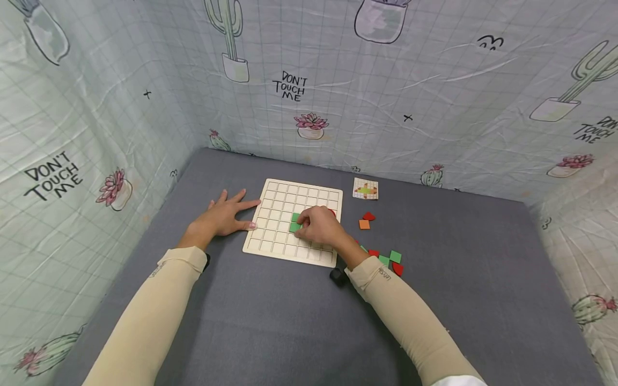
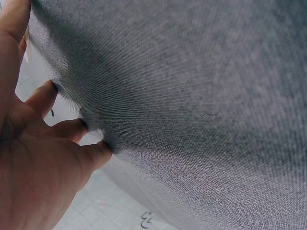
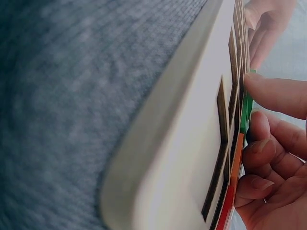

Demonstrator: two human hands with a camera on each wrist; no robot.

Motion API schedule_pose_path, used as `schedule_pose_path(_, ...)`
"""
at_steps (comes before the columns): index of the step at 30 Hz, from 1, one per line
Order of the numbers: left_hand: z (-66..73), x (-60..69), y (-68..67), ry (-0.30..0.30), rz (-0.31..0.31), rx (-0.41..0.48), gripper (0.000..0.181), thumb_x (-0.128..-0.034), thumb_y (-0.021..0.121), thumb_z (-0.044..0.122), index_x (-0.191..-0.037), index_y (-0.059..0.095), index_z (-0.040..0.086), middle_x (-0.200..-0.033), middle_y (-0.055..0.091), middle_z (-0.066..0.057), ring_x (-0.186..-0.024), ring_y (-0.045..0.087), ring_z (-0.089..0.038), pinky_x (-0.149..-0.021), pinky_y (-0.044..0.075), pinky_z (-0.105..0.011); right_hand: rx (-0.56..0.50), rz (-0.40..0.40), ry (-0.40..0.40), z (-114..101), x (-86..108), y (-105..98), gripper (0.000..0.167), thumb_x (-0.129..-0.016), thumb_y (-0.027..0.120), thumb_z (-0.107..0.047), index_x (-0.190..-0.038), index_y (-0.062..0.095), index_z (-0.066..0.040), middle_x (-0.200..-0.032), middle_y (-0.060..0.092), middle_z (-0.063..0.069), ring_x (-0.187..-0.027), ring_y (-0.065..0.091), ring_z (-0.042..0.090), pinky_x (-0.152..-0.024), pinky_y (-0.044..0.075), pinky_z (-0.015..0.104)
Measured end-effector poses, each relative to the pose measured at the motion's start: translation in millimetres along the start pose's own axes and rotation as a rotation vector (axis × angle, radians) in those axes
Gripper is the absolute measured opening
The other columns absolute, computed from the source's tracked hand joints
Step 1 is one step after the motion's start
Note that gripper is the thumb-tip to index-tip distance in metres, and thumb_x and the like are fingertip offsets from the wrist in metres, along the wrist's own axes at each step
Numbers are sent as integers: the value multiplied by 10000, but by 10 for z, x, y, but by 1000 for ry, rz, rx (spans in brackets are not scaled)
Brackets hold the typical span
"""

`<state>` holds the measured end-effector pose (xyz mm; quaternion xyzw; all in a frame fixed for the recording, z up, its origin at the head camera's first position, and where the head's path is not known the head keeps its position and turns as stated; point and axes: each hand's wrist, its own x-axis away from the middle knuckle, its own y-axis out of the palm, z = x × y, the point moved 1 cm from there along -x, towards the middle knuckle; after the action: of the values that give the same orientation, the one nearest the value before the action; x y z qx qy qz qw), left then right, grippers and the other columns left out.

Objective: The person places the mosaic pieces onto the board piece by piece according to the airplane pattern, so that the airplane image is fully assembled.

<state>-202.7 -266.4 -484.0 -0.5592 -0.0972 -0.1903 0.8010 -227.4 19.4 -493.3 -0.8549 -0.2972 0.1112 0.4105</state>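
Note:
A pale wooden grid board lies flat on the grey cloth. My left hand rests at its left side, fingers spread, with the thumb and index fingertips on the edge. In the left wrist view the left hand shows its other fingertips against the cloth. Over the middle of the board, my right hand pinches a green square tile between thumb and fingers. Another green tile lies just beyond it. Under the right hand, the right wrist view shows an orange tile and a red tile on the board.
A small pattern card lies right of the board. Below it are a red piece and an orange square. Several loose green and red pieces lie beside the right forearm, which partly hides them. Printed fabric walls surround the table.

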Motion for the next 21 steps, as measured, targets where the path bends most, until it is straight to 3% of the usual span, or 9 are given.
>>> schedule_pose_path(15,4,-6,10,11,7,-2,806,-969,680,545,-1653,313,326,-1770,53,-165,-1577,-74,-586,-1212,47,-805,-1,-6,-1,5,12,-10,222,-869,842,-172,-1057,800,-60,-766,699,0,-682,590,89,-713,513,254)
schedule_pose_path(21,0,-8,6,2,7,0,810,-971,675,549,-1656,306,319,-1770,45,-166,-1578,-84,-580,-1213,40,-803,-73,-7,-51,34,57,-174,146,-922,788,-124,-1042,807,-43,-748,705,53,-616,554,96,-642,472,252)
